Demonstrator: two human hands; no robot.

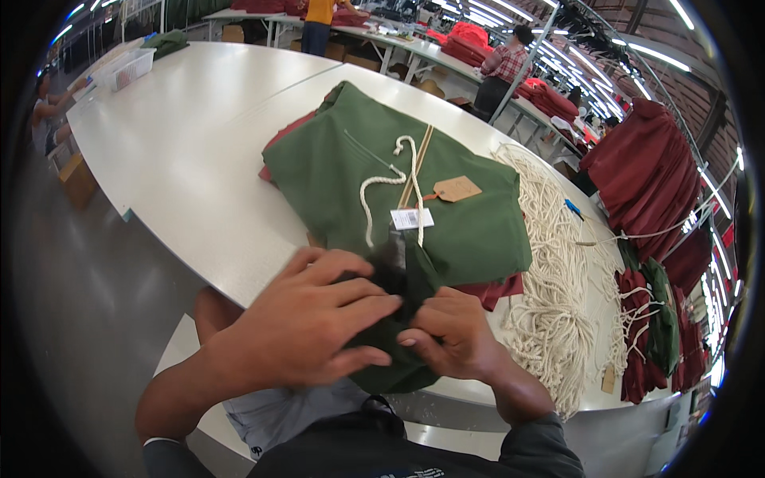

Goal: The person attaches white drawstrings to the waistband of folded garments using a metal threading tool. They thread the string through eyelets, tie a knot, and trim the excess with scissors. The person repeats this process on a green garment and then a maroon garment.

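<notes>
A folded green cloth piece (pixel 466 163) lies on a pile at the table edge. White drawcords (pixel 370 187) come out of it, and a brown hang tag (pixel 457 189) and a small white label (pixel 412 218) lie on top. Its near end hangs over the edge toward me, with a dark opening. My right hand (pixel 450 334) is closed round the green cloth at the right of this opening. At the left, my left hand (pixel 319 315) reaches over the cloth with fingers apart, slightly blurred; its fingertips are near the dark opening.
Dark red cloth (pixel 496 293) shows under the green piece. A heap of white cords (pixel 550 319) lies to the right, near a blue-handled tool (pixel 573 209). Red and green pieces (pixel 649 327) hang at the right edge. A white basket (pixel 126 70) stands far left; other people work behind.
</notes>
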